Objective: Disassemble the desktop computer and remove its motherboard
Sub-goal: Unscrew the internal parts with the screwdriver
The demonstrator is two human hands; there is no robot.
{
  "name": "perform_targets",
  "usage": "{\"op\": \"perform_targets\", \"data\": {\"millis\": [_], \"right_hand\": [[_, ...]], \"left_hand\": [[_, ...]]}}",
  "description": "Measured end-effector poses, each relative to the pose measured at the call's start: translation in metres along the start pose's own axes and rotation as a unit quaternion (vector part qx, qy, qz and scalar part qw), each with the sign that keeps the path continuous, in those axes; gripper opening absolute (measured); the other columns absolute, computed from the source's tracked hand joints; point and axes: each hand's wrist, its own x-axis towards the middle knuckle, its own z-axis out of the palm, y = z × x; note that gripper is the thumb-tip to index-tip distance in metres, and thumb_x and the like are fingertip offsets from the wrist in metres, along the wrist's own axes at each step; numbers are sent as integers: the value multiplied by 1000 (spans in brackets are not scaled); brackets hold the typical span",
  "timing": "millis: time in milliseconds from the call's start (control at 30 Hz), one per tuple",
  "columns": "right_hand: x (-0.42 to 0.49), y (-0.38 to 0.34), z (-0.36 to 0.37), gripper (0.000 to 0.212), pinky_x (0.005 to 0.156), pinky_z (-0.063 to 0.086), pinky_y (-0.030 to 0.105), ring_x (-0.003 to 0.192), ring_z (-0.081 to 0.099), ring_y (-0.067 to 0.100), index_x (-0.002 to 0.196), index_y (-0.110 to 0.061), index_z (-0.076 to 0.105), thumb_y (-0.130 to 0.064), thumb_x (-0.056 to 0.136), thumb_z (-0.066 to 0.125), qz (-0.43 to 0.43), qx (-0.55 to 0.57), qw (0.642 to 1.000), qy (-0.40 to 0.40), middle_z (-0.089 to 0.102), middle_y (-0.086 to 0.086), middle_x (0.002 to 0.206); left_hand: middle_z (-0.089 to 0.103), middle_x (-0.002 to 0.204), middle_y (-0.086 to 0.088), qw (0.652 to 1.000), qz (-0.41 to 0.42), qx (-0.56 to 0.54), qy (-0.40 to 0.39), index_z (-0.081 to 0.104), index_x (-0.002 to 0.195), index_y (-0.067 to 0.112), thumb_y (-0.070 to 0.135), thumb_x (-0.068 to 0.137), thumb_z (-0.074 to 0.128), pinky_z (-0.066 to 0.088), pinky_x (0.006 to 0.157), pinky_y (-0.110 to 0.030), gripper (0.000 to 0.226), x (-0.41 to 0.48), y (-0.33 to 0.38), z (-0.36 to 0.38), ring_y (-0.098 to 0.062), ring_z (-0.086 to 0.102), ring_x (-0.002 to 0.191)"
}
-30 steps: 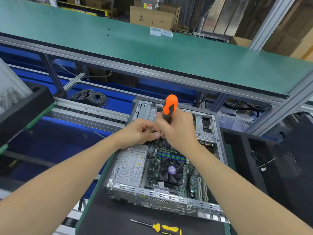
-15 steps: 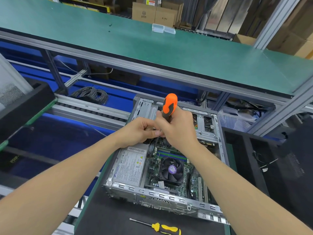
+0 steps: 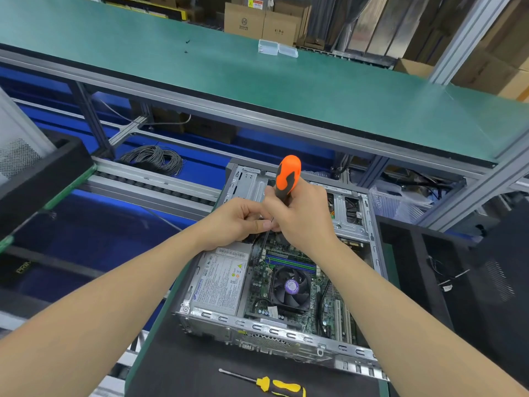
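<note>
Head view: the right hand (image 3: 300,216) is fisted around an orange-handled screwdriver (image 3: 287,176), shaft angled down into the open desktop computer (image 3: 274,282) — the left hand (image 3: 237,222) pinches closed at the shaft. The case lies lidless on a black mat (image 3: 186,368), motherboard (image 3: 286,282), fan and grey power supply (image 3: 220,279) exposed — a yellow screwdriver (image 3: 274,385) lies in front

Desktop computer (image 3: 274,282) is lying flat on its side on the dark mat, side panel off, silver chassis open to the top. Green motherboard (image 3: 289,299) is sitting seated inside, black CPU fan with a purple hub at its centre. Grey power supply (image 3: 221,279) is sitting just left of the board, label facing up.
</note>
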Motion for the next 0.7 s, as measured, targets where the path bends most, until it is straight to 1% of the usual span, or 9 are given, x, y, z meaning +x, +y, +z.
{"op": "perform_targets", "data": {"millis": [100,167,267,367,467,533,633,700], "right_hand": [[1,0,0,26,49,33,20,52,45,12,68,-41,42,-37,89,57,-5,-3,1000,4,55,-7,62],[1,-1,0,28,50,33,16,52,45,9,67,-48,45,-35,88,58,-9,-4,1000,6,54,-12,58],[2,-2,0,30,50,34,14,51,46,6,67,-52,46,-33,86,58,-9,0,1000,4,53,-17,56],[2,0,1,30,49,33,15,51,45,7,66,-49,44,-34,88,58,-11,4,1000,6,53,-15,57],[1,2,1,31,50,33,14,52,45,8,66,-46,41,-34,89,58,-17,1,1000,8,52,-14,58],[1,3,1,27,50,32,15,52,45,9,68,-42,41,-35,88,57,-15,2,1000,6,53,-12,59],[2,3,1,26,49,32,14,51,45,8,68,-44,43,-34,87,58,-8,10,1000,6,54,-14,59],[2,3,0,28,49,32,15,51,45,8,67,-45,43,-34,87,58,-5,8,1000,6,53,-14,57]], "left_hand": [[20,58,-8,1000,-2,2,8,71,73,42,21,101,66,16,47,-36,35,0,-1,0,-20,18,49],[21,59,-10,1000,-3,-2,13,73,77,39,23,100,67,16,47,-36,28,1,0,0,-20,19,50],[20,62,-15,1000,-2,-3,14,74,81,37,23,100,67,17,47,-34,24,1,-2,-1,-22,19,50],[20,62,-15,1000,-4,6,16,74,83,35,25,99,68,20,47,-30,20,0,-4,-1,-21,20,49],[23,61,-14,1000,-7,11,18,75,85,33,29,97,70,18,47,-34,14,1,-5,-1,-22,21,50],[23,60,-14,1000,-6,13,18,75,86,32,31,97,70,18,47,-34,12,2,-6,-2,-23,21,49],[23,60,-17,1000,-3,14,15,74,86,33,32,97,70,18,46,-35,12,3,-8,-2,-26,20,49],[24,61,-15,1000,0,18,18,74,84,35,32,97,70,20,47,-32,14,3,-8,-2,-24,21,50]]}}
